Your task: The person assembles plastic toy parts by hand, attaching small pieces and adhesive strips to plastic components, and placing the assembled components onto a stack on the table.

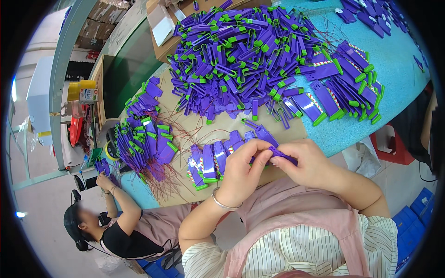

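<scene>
A small purple plastic piece (284, 156) is pinched between both hands at the table's near edge. My left hand (244, 167) grips its left end between thumb and bent fingers. From the other side my right hand (303, 162) holds it, thumb against forefinger. Fingers cover much of the piece, so its full shape is hidden. Just beyond the hands lies a row of flat purple parts (208, 161) with green ends, some with red-and-white striped edges. A large heap of purple-and-green plastic parts (241, 60) rises farther back.
Stacked purple-and-green parts with striped edges (340, 90) lie on the blue tabletop (394, 60) to the right. Bundles with thin red wires (146, 143) sit on the left. A co-worker (125, 227) handles purple parts there. A red stool (396, 146) stands at the right.
</scene>
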`<act>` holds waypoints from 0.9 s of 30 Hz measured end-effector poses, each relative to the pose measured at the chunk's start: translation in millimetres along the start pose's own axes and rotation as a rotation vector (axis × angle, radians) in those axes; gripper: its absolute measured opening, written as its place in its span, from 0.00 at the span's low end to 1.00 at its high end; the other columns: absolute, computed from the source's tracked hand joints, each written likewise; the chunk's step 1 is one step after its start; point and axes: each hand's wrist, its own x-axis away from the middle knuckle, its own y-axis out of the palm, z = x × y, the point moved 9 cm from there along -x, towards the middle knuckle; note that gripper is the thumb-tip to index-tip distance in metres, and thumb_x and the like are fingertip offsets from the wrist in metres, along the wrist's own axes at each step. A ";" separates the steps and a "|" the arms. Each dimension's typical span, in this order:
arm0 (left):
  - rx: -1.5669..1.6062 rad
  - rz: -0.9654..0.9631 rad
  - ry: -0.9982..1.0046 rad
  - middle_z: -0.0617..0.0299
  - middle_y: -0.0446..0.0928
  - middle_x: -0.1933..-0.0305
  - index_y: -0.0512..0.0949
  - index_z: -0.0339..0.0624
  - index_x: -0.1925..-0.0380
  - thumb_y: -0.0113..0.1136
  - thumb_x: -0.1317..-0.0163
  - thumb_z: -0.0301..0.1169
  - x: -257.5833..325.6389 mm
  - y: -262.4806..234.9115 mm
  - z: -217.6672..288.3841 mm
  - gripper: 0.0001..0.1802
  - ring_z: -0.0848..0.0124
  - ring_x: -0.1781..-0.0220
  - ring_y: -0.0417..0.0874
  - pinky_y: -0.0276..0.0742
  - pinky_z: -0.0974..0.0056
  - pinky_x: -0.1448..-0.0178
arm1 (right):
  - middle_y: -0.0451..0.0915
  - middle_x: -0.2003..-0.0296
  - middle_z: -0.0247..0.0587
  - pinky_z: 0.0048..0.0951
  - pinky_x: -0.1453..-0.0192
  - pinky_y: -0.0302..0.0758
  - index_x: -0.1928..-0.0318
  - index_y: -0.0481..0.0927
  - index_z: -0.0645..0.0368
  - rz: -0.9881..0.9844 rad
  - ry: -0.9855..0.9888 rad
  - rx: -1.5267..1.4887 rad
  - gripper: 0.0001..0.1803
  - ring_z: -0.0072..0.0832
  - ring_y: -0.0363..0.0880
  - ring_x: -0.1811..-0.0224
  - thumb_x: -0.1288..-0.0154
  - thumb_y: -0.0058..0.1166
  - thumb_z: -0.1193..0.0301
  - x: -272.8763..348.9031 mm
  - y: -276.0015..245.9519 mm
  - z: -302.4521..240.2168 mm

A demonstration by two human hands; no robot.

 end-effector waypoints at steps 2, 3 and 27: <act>0.102 0.091 -0.138 0.57 0.79 0.67 0.78 0.34 0.62 0.57 0.34 0.24 -3.0 -10.4 -15.2 0.04 0.70 0.68 0.79 0.75 0.68 0.61 | 0.77 0.74 0.47 0.37 0.66 0.72 0.68 0.80 0.62 0.061 -0.169 -0.010 0.09 0.43 0.77 0.70 0.38 0.57 0.68 -4.9 -20.2 -16.2; 0.042 0.108 -0.175 0.57 0.78 0.69 0.78 0.35 0.63 0.57 0.36 0.24 -7.6 -18.8 -17.8 0.04 0.65 0.68 0.79 0.75 0.64 0.61 | 0.76 0.69 0.47 0.37 0.62 0.72 0.64 0.80 0.63 0.074 -0.083 -0.010 0.09 0.42 0.76 0.67 0.38 0.58 0.69 -7.9 -31.8 -9.8; -0.418 0.101 0.243 0.53 0.77 0.65 0.76 0.39 0.62 0.68 0.49 0.24 -22.1 -24.1 6.8 0.14 0.58 0.66 0.79 0.75 0.58 0.64 | 0.77 0.65 0.43 0.26 0.72 0.76 0.48 0.67 0.64 -0.006 0.133 -0.826 0.13 0.26 0.79 0.73 0.24 0.42 0.67 -8.2 -22.3 5.1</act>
